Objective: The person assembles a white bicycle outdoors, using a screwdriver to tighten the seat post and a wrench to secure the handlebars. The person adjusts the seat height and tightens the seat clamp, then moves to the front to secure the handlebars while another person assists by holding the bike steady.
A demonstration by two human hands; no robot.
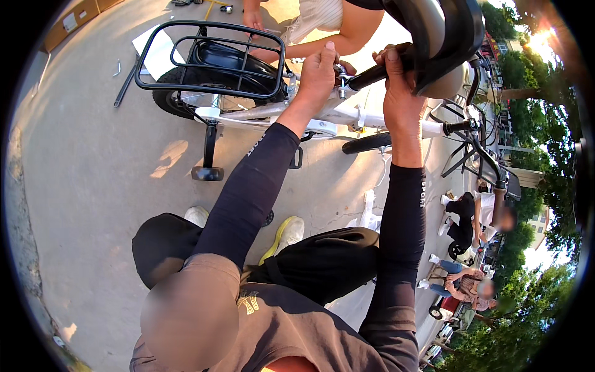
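- Bicycle (347, 115): white frame, standing on pale concrete ground (93, 173). It spans the area directly under and to both sides of both hands.
- Rear carrier rack (204, 59): black tubing, mounted over the rear wheel (186, 93), to the left of the left hand.
- Saddle (440, 43): black, tilted, directly above and touching the right hand.
- Kickstand (209, 155): black, lowered to the ground, below and left of the left hand.
- Handlebar (480, 133): black, to the right of the right hand, clear of it.
- Left hand (317, 71): fingers curled together on a small fitting at the seat-tube area of the frame; the item gripped cannot be identified.
- Right hand (396, 93): closed around the black seat post (372, 75) just under the saddle, thumb up.
- Second person's arm (347, 34): beyond both hands, on the far side of the frame.
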